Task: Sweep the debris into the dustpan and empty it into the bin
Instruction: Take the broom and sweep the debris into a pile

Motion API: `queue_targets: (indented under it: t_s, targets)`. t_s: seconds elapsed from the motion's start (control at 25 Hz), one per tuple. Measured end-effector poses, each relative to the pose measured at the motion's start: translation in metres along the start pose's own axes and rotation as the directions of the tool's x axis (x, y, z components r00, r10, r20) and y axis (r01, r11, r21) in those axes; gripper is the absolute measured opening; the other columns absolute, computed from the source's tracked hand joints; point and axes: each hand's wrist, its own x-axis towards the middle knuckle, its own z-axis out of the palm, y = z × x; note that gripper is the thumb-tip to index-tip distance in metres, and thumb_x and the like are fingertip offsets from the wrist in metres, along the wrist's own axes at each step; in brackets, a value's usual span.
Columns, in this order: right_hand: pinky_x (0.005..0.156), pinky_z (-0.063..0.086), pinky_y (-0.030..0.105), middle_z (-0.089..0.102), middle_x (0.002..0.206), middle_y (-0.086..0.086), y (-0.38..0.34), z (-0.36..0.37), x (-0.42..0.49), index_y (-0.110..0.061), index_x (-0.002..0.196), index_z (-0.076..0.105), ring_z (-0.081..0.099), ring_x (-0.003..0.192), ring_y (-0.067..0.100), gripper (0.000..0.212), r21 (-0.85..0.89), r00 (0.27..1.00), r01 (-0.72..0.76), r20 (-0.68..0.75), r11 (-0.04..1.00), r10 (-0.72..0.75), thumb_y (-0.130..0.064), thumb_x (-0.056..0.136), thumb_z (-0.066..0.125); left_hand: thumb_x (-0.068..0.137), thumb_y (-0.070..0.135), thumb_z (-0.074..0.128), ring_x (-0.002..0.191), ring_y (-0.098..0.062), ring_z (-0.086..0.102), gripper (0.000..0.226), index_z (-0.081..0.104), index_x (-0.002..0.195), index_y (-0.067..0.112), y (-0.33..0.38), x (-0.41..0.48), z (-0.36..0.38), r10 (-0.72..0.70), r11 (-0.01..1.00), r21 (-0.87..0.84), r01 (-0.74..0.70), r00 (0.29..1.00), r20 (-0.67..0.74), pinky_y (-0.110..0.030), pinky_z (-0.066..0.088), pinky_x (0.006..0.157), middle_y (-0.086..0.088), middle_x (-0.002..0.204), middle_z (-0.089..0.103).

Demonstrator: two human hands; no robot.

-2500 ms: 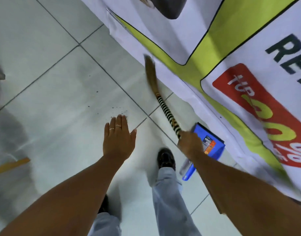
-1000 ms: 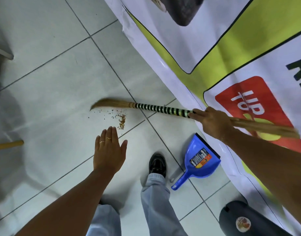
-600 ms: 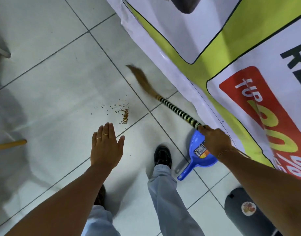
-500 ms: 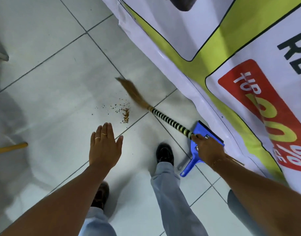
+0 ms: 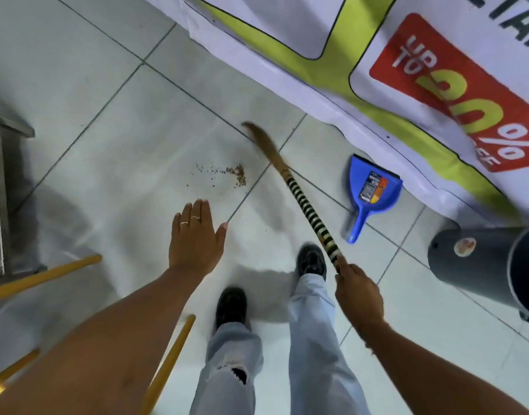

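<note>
A small heap of brown debris (image 5: 235, 174) lies on the pale tiled floor, with loose specks trailing to its left. My right hand (image 5: 357, 290) grips the lower end of a broom (image 5: 305, 202) with a black-and-yellow striped handle; its brown bristle tip is blurred, just right of the debris. A blue dustpan (image 5: 372, 191) lies flat on the floor to the right, handle toward me, against the banner's edge. My left hand (image 5: 195, 238) hovers flat above the floor, fingers apart, holding nothing. A dark grey bin (image 5: 484, 262) lies at the right edge.
A large white, green and red banner (image 5: 362, 49) covers the floor at the top right. Yellow wooden legs (image 5: 44, 277) and a grey frame (image 5: 0, 193) stand at the left. My two black shoes (image 5: 311, 260) are planted below the debris.
The view has shifted so the dustpan and the bin show in full at the right. My right hand has pulled back toward me and the broom tip sits right of the debris. More yellow legs show at the left.
</note>
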Motion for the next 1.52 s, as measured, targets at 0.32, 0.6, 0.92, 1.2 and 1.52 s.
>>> queue_targets:
  t_s: [0.32, 0.6, 0.92, 1.2, 1.52]
  targets:
    - [0.052, 0.033, 0.018, 0.069, 0.108, 0.014, -0.085, 0.1, -0.113, -0.018, 0.134, 0.042, 0.066, 0.097, 0.029, 0.039, 0.296, 0.918, -0.266, 0.369, 0.917, 0.147, -0.013, 0.096, 0.037, 0.096, 0.037, 0.039, 0.141, -0.033, 0.026, 0.063, 0.024, 0.144, -0.001, -0.024, -0.04, 0.026, 0.04, 0.999, 0.005, -0.04, 0.996, 0.075, -0.044, 0.021, 0.118, -0.02, 0.151, 0.032]
    - [0.075, 0.048, 0.032, 0.067, 0.11, 0.017, -0.134, 0.104, -0.076, -0.021, 0.136, 0.037, 0.062, 0.101, 0.034, 0.041, 0.322, 0.937, -0.159, 0.347, 0.933, 0.04, -0.017, 0.095, 0.038, 0.094, 0.033, 0.045, 0.136, -0.039, 0.033, 0.062, 0.03, 0.14, -0.006, -0.046, -0.041, 0.025, 0.044, 0.998, 0.033, -0.045, 0.998, 0.036, -0.05, 0.028, 0.114, -0.026, 0.144, 0.04]
    - [0.044, 0.036, 0.01, 0.057, 0.067, -0.006, -0.104, 0.077, -0.125, -0.022, 0.137, 0.039, 0.054, 0.058, 0.011, 0.04, 0.325, 0.975, -0.046, 0.22, 0.945, -0.028, -0.017, 0.097, 0.038, 0.095, 0.034, 0.044, 0.137, -0.037, 0.03, 0.062, 0.028, 0.141, -0.005, -0.053, -0.041, 0.015, 0.008, 1.0, -0.01, -0.008, 1.0, -0.008, -0.049, 0.026, 0.115, -0.024, 0.145, 0.037]
    - [0.069, 0.039, 0.024, 0.066, 0.097, 0.008, -0.089, 0.109, -0.188, -0.023, 0.135, 0.041, 0.053, 0.079, 0.017, 0.039, 0.355, 0.886, -0.388, 0.396, 0.851, 0.24, -0.02, 0.097, 0.036, 0.095, 0.035, 0.041, 0.138, -0.036, 0.029, 0.062, 0.026, 0.141, -0.004, -0.053, -0.045, 0.018, 0.033, 0.999, -0.023, -0.034, 0.999, -0.005, -0.047, 0.026, 0.116, -0.023, 0.146, 0.036]
    - [0.083, 0.052, 0.028, 0.067, 0.115, 0.012, -0.177, 0.114, -0.136, -0.014, 0.128, 0.05, 0.064, 0.096, 0.022, 0.033, 0.442, 0.86, -0.356, 0.5, 0.824, 0.103, -0.023, 0.097, 0.042, 0.095, 0.034, 0.043, 0.139, -0.036, 0.028, 0.063, 0.025, 0.142, -0.004, -0.072, -0.048, 0.014, 0.011, 1.0, 0.024, -0.011, 1.0, 0.002, -0.047, 0.024, 0.117, -0.023, 0.148, 0.035]
